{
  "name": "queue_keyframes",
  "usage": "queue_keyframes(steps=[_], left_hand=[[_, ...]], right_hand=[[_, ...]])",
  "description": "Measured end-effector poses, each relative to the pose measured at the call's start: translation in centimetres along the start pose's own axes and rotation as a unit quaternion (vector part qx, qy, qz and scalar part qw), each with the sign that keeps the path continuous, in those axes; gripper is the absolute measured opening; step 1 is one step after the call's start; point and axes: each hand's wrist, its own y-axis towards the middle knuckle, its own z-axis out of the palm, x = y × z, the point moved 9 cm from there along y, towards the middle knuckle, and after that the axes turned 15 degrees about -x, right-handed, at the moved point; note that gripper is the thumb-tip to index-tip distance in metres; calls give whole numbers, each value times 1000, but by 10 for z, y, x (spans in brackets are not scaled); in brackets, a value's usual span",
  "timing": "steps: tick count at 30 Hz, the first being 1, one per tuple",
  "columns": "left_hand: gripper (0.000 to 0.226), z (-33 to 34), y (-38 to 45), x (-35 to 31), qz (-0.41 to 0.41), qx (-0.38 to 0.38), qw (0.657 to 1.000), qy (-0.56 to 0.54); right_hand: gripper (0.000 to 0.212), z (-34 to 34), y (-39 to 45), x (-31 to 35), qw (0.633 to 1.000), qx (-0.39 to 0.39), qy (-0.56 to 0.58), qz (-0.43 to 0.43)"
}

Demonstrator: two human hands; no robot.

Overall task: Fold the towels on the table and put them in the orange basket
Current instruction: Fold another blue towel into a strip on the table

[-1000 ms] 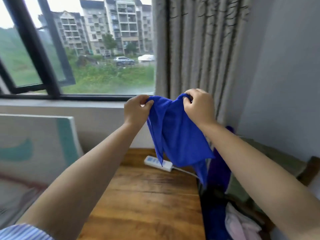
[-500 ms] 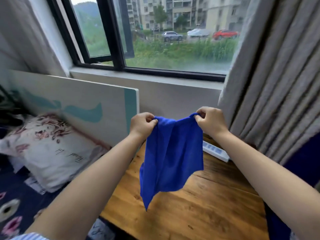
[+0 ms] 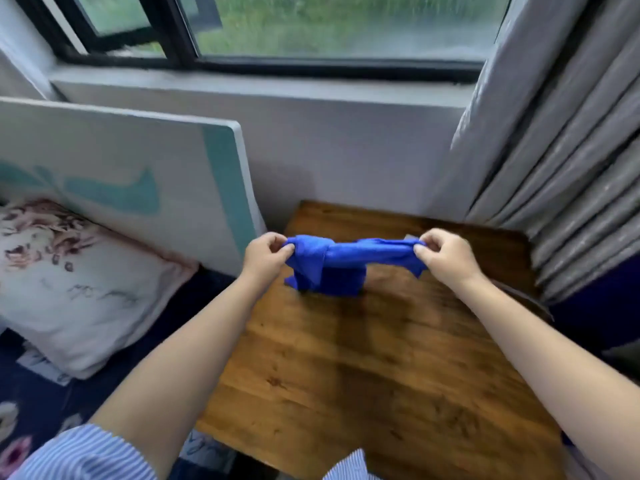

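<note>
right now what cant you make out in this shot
- Orange basket: not in the head view, so its place is unknown.
- Other towels: none visible besides the blue towel.
- Towel's lower edge: bunched and blurred; touching the table or not, cannot tell.
- Towel corners: hidden inside the left hand and right hand.

Soft daylight from the window [image 3: 311, 26] — edges bowed by the wide lens, everything slightly motion-blurred.

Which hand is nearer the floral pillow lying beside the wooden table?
Left. The left hand pinches the blue towel at the table's left edge, closest to the floral pillow; the right hand pinches the towel's far end, over the table's right side.
</note>
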Motion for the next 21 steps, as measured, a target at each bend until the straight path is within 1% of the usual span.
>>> queue_keyframes(steps=[2,3,4,6,8,9,10,11,12,13,15,17,19,21], left_hand=[[29,30,-22,57,-39,63,996,53],[34,37,-34,74,-52,77,993,75],[34,44,-49,100,-74,102,987,100],[21,57,-77,143,-98,160,968,164],[8,68,-101,181,-94,232,936,248],[4,68,-109,195,-94,254,921,281],[14,69,-113,204,-93,263,911,303],[26,69,-116,212,-88,274,902,322],[37,68,-116,218,-82,277,898,333],[42,68,-115,219,-69,271,898,339],[39,71,-114,219,-41,275,896,347],[33,78,-118,216,-22,297,888,349],[35,82,-126,216,-34,315,882,349],[35,86,-130,219,-30,318,877,359]], right_hand=[[7,44,-40,-51,992,79,-85,45],[8,56,-59,-69,984,113,-122,58],[7,73,-85,-88,973,151,-155,78],[6,96,-129,-118,949,202,-212,117],[7,115,-166,-142,924,238,-255,155],[6,123,-182,-149,913,255,-270,169],[3,128,-194,-154,906,266,-278,175],[7,135,-206,-157,899,277,-287,180],[19,142,-215,-157,894,284,-298,178],[31,147,-218,-155,895,279,-306,165],[41,155,-218,-146,903,246,-324,137],[42,165,-214,-136,909,223,-333,116],[41,174,-215,-129,907,211,-348,110],[38,181,-217,-129,902,188,-365,133]])
